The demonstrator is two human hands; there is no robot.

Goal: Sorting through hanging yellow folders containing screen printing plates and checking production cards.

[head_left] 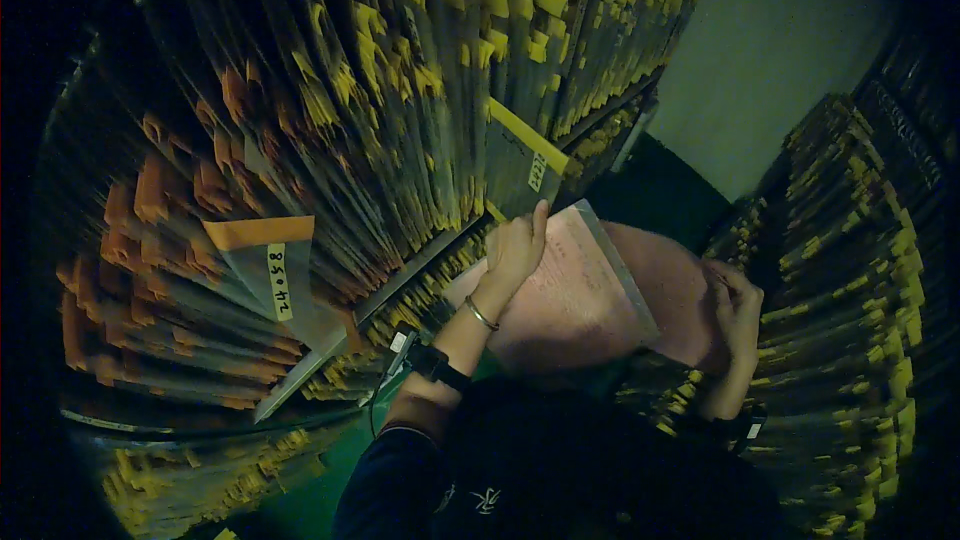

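A large pinkish sheet (665, 280) is partly inside a translucent sleeve (570, 290) with a pale edge strip, held in front of my body. My left hand (515, 252) grips the sleeve's upper left side, one finger stretched along it. At the right, my right hand (738, 312) has its fingers closed on the outer edge of the pinkish sheet, which sticks out of the sleeve. Just beyond my left hand, a yellow-edged folder (525, 155) with a pale label juts from the shelf row.
Tightly packed yellow-edged folders (430, 70) fill the shelves ahead. Orange-edged folders (150, 270) stand at left, where one labelled orange-edged folder (265, 265) sticks out. Another folder rack (840, 310) lines the right. A pale wall (770, 50) and green floor (660, 175) lie beyond.
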